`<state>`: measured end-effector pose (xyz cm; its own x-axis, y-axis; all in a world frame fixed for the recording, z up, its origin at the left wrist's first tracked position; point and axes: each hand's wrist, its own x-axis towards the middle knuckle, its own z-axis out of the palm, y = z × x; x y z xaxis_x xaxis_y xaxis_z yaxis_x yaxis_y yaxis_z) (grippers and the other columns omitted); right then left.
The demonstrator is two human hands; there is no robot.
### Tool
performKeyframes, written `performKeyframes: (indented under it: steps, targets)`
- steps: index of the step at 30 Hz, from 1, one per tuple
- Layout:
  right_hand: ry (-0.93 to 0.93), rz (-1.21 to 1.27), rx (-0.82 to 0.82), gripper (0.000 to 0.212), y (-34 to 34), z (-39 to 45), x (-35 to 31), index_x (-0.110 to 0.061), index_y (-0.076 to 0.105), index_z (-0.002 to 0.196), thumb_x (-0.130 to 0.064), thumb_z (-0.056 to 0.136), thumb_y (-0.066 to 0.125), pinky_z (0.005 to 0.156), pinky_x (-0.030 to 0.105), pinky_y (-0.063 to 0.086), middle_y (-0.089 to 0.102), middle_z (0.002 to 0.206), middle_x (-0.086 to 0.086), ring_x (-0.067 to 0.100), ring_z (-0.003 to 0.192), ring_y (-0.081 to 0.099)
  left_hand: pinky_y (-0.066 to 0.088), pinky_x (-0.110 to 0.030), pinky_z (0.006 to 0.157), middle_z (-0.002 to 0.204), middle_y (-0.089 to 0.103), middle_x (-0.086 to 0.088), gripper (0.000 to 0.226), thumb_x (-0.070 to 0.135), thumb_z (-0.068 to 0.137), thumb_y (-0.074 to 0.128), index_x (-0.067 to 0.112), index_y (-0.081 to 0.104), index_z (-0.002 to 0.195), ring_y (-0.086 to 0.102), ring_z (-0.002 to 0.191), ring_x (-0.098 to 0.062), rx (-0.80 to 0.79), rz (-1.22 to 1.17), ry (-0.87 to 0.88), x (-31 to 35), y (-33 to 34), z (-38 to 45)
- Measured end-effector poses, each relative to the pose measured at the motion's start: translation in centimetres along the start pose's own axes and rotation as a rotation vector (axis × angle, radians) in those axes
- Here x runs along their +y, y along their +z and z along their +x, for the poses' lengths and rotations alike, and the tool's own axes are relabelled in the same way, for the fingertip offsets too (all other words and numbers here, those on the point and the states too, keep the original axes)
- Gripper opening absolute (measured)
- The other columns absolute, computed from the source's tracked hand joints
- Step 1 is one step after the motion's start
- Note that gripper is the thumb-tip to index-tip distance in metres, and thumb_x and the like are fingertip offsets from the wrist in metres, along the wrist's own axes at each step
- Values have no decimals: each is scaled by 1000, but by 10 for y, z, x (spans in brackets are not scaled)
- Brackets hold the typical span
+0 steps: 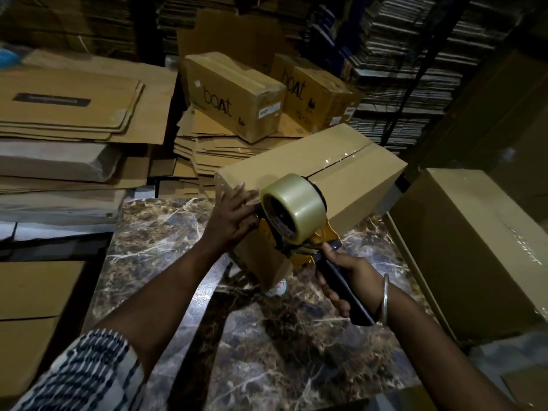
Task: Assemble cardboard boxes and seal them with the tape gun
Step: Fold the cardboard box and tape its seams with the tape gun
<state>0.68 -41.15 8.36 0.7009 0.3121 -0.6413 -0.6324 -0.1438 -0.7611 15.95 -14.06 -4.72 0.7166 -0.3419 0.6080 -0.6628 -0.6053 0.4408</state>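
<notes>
Stacks of flattened cardboard [74, 114] crowd the left side of this dim storeroom, and shelves of more folded stock [415, 69] fill the back wall. Two made-up boxes printed "boat" [234, 93] sit on a pile of flats behind my work spot. Dark marble flooring [166, 232] with pale veins runs under my arms, and a large plain box [462, 250] stands at its right edge.

From my head camera, the box I am sealing [341, 170] lies tilted on the marble, its top seam running away from me with shiny clear tape along the far part of it. My left hand [234, 215] rests on the near end of that box, fingers straight and spread, pressing against the cardboard right beside the tape roll. My right hand [344, 283] is wrapped around the black handle of the tape gun [299, 229], a bangle [385, 298] on the wrist. The gun's yellow frame and its roll of clear tape [292, 206] sit against the box's near end.
</notes>
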Motion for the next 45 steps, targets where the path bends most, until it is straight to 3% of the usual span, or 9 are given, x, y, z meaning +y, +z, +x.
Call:
performKeyframes:
  steps: [9, 14, 19, 23, 25, 31, 35, 39, 45]
  targets:
    - [0, -14, 29, 68, 3, 3, -1, -9, 54, 74, -77, 76, 52, 34, 23, 23, 37, 58, 9, 16, 34, 29, 42, -65, 97, 142, 50, -2, 48, 59, 101, 38, 25, 55, 131, 40, 137, -34, 59, 49, 51, -13, 8, 7]
    - [-73, 7, 41, 60, 0, -13, 9, -9, 55, 71, -66, 88, 52, 33, 21, 23, 39, 53, 10, 16, 32, 29, 29, -72, 105, 143, 53, 0, 39, 67, 96, 42, 43, 52, 125, 34, 144, -36, -15, -5, -58, -20, 7, 10]
    - [-172, 41, 20, 66, -8, -26, 34, -4, 53, 72, -69, 78, 67, 33, 22, 23, 39, 52, 13, 17, 30, 29, 32, -59, 112, 144, 54, -2, 46, 61, 96, 48, 35, 62, 131, 34, 144, -38, -40, 10, -23, -12, 1, 14]
    - [-228, 77, -20, 74, -11, -21, 43, -2, 53, 75, -71, 66, 77, 33, 24, 23, 40, 53, 13, 17, 29, 31, 3, -78, 109, 152, 43, 17, 54, 78, 90, 33, 53, 53, 133, 7, 153, -17, -115, 130, -153, -2, -10, 12]
    - [-229, 89, -28, 75, -12, -19, 46, -1, 53, 74, -72, 64, 78, 33, 25, 23, 41, 53, 13, 17, 28, 31, -2, -79, 103, 153, 40, 20, 58, 78, 89, 34, 50, 52, 136, 4, 153, -12, -117, 206, -213, 11, -16, 10]
    - [-250, 84, -7, 75, -13, -12, 53, -1, 54, 73, -73, 66, 75, 35, 28, 19, 41, 54, 13, 18, 29, 31, 30, -64, 105, 139, 60, -3, 46, 56, 98, 45, 29, 51, 135, 40, 141, -34, -24, 110, 165, 43, -11, 6]
    - [-239, 76, -27, 74, -16, -12, 53, -2, 54, 74, -74, 67, 74, 34, 25, 26, 40, 55, 13, 18, 30, 32, 33, -76, 98, 138, 56, 8, 35, 44, 86, 57, 36, 55, 120, 45, 137, -32, -57, -8, 48, 40, 3, 3]
    - [-245, 79, -48, 72, -17, -12, 54, -3, 54, 73, -73, 70, 72, 35, 26, 26, 40, 54, 13, 17, 31, 33, 40, -75, 92, 144, 42, 17, 36, 50, 87, 54, 39, 53, 121, 42, 140, -26, -123, 18, 2, 32, 5, 2]
    - [-260, 109, -37, 58, -18, -21, 61, -4, 52, 73, -60, 79, 63, 32, 21, 30, 42, 52, 9, 13, 31, 34, 43, -73, 87, 142, 48, 13, 46, 68, 97, 30, 41, 48, 128, 42, 139, -22, -173, 131, 46, 33, -3, 5]
